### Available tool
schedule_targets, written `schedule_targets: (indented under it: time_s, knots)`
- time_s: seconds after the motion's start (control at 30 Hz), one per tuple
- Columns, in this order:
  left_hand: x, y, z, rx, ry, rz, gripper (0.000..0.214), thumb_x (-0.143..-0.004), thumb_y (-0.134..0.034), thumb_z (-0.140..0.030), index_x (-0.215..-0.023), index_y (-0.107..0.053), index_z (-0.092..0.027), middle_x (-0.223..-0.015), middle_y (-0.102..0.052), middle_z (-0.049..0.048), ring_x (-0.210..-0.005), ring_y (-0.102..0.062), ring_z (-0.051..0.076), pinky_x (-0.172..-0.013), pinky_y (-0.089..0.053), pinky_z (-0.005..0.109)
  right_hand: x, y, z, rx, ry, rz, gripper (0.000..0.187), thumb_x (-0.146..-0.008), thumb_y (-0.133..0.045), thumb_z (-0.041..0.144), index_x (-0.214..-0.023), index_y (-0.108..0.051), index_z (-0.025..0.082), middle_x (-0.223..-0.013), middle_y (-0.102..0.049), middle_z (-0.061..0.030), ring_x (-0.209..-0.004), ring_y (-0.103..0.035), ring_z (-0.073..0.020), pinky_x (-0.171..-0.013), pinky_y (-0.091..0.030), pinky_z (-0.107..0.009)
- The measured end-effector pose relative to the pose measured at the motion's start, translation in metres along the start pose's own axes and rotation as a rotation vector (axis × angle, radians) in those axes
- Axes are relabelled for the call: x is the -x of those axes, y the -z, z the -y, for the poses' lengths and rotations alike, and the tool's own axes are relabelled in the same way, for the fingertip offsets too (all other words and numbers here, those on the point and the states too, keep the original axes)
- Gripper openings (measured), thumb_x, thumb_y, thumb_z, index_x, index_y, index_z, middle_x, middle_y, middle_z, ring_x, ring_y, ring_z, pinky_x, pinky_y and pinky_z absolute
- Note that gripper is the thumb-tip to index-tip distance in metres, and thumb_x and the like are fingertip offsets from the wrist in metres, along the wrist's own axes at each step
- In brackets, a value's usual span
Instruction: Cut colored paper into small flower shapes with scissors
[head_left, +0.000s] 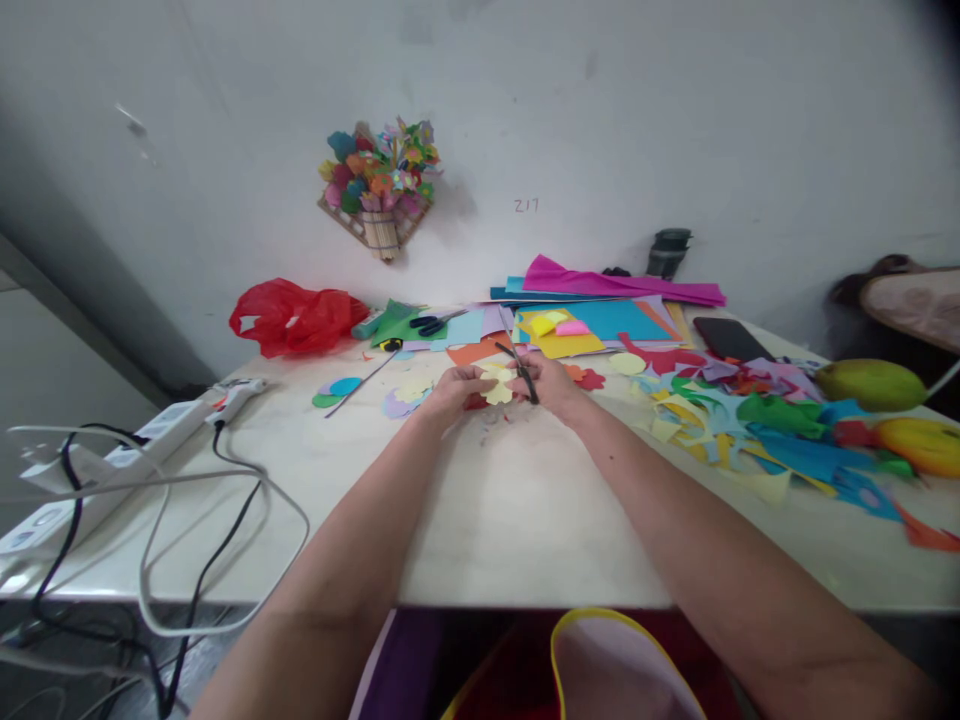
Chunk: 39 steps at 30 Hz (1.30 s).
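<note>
Above the middle of the table, my left hand (454, 391) pinches a pale yellow paper flower (498, 386) with a scalloped edge. My right hand (550, 383) is closed around black-handled scissors (528, 380), whose blades point up and away from me. Its fingertips come close to the flower's right side; whether they touch it I cannot tell. Small paper scraps lie on the table just below the flower. Left of my left hand lie pale yellow and lilac paper cutouts (409, 394). Red paper flowers (591, 379) lie beyond my right hand.
Colored paper sheets (630, 322) and a second pair of scissors (429, 325) lie at the back. Paper scraps (787, 440), a phone (731, 340) and a mango (870, 384) are on the right. A red plastic bag (296, 318), power strip (112, 475) and loose cables occupy the left.
</note>
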<state>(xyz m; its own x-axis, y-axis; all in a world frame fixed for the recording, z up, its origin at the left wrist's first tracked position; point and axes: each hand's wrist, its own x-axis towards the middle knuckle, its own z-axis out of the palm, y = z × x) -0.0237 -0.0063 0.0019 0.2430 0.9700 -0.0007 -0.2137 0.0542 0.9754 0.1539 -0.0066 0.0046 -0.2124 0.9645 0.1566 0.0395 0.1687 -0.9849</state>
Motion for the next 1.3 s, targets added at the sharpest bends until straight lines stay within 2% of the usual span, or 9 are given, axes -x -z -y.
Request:
schedule_targets:
  time_s: [0.13,0.27,0.5,0.73,0.93,1.3]
  knots:
    - [0.000,0.004,0.000,-0.001,-0.050,-0.023,0.031,-0.054,-0.086,-0.025,-0.067,-0.061,-0.011,-0.064,-0.066,0.0052,-0.056,-0.064,0.015,-0.056,-0.051,0.027,0.000,0.007,0.000,0.049,-0.053,0.030,0.035,-0.065,-0.079,0.033,-0.088,-0.058,0.018,-0.056,-0.057,0.0042,-0.045,-0.050,-0.0084,-0.042,-0.038,-0.020]
    - [0.000,0.006,0.000,0.002,-0.068,0.011,0.033,-0.056,-0.086,-0.028,-0.069,-0.062,-0.010,-0.066,-0.067,0.0065,-0.057,-0.063,0.014,-0.055,-0.050,0.025,0.002,0.016,0.001,0.129,-0.068,0.151,0.028,-0.073,-0.072,0.040,-0.082,-0.059,0.017,-0.058,-0.058,0.0024,-0.045,-0.050,-0.0070,-0.036,-0.028,-0.018]
    - [0.003,0.004,-0.004,0.033,-0.071,0.030,0.038,-0.052,-0.088,-0.035,-0.068,-0.063,-0.010,-0.069,-0.069,0.0081,-0.061,-0.064,0.017,-0.057,-0.052,0.028,0.008,0.022,0.006,0.154,-0.076,0.331,0.024,-0.079,-0.066,0.038,-0.076,-0.057,0.016,-0.063,-0.063,-0.0016,-0.045,-0.052,-0.0078,-0.035,-0.028,-0.019]
    - [0.001,0.006,-0.002,0.025,-0.144,-0.016,0.032,-0.050,-0.086,-0.031,-0.057,-0.061,-0.011,-0.054,-0.061,0.0029,-0.049,-0.054,0.010,-0.048,-0.041,0.022,0.008,0.024,0.007,0.172,-0.060,0.359,0.025,-0.078,-0.066,0.038,-0.074,-0.057,0.015,-0.064,-0.062,-0.0019,-0.045,-0.053,-0.0072,-0.035,-0.029,-0.018]
    - [0.001,0.005,-0.003,0.033,-0.140,-0.020,0.031,-0.048,-0.085,-0.029,-0.053,-0.059,-0.012,-0.052,-0.060,0.0028,-0.046,-0.052,0.010,-0.045,-0.038,0.022,0.008,0.025,0.006,0.196,-0.074,0.364,0.029,-0.075,-0.070,0.041,-0.076,-0.058,0.015,-0.062,-0.061,-0.0010,-0.045,-0.054,-0.0080,-0.034,-0.029,-0.018]
    - [0.003,0.006,-0.004,0.092,-0.069,0.038,0.026,-0.050,-0.085,-0.023,-0.058,-0.063,-0.010,-0.058,-0.065,0.0060,-0.054,-0.061,0.015,-0.057,-0.049,0.027,0.005,0.027,0.002,0.162,-0.072,0.406,0.027,-0.078,-0.066,0.040,-0.071,-0.054,0.016,-0.063,-0.062,-0.0015,-0.046,-0.054,-0.0079,-0.035,-0.029,-0.019]
